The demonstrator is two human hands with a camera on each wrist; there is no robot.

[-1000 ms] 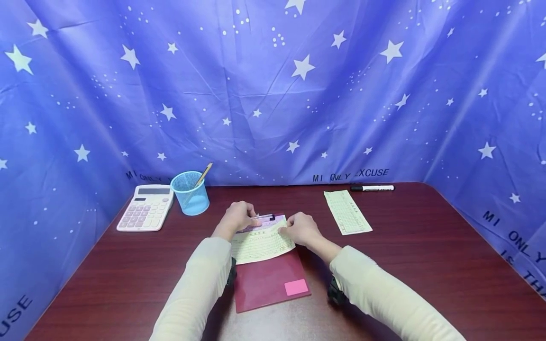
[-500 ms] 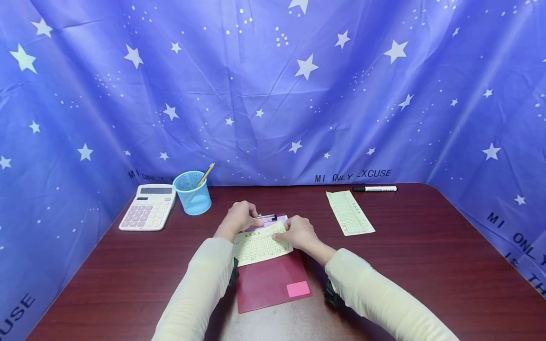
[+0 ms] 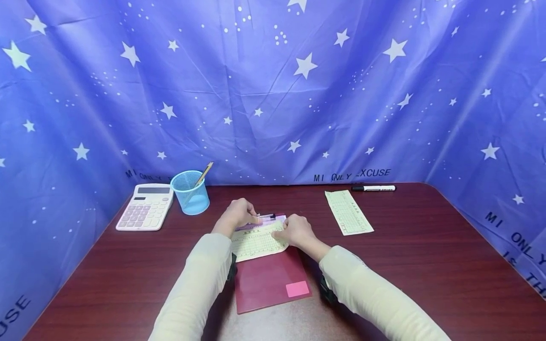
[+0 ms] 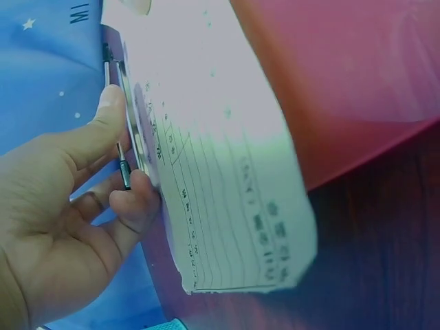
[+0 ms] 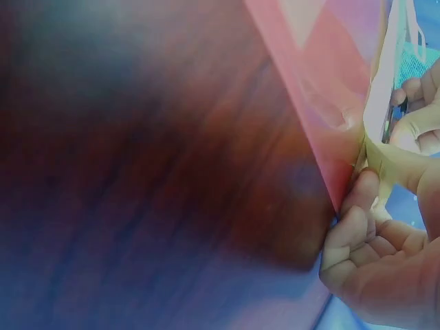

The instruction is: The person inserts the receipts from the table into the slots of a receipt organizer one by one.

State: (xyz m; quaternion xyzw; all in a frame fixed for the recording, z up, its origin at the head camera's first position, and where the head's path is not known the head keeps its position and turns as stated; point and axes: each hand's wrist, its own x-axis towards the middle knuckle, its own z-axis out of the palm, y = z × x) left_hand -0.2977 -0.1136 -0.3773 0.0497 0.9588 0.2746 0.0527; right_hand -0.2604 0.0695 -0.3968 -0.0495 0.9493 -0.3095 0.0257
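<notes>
A dark red clipboard (image 3: 268, 279) lies on the table with its metal clip (image 3: 268, 216) at the far end. My left hand (image 3: 239, 213) pinches the clip between thumb and fingers. My right hand (image 3: 298, 232) pinches the right side of a pale yellow printed form (image 3: 256, 244), which lies over the clipboard's upper part and bends upward. Behind the form's upper edge shows a strip of purple printed paper (image 3: 280, 219). In the left wrist view the form (image 4: 220, 172) stands beside the clip; whether its edge is under the clip I cannot tell.
A second yellow form (image 3: 349, 212) lies to the right, with a black-and-white marker (image 3: 373, 188) behind it. Back left are a calculator (image 3: 145, 208) and a blue mesh pen cup (image 3: 190, 194) holding a pencil (image 3: 205, 173). A pink label (image 3: 297, 289) marks the clipboard's near corner.
The form has shifted slightly toward the clip and to the left, its lower edge now higher on the clipboard. My right hand has moved a little left with it. My left hand stays at the clip.
</notes>
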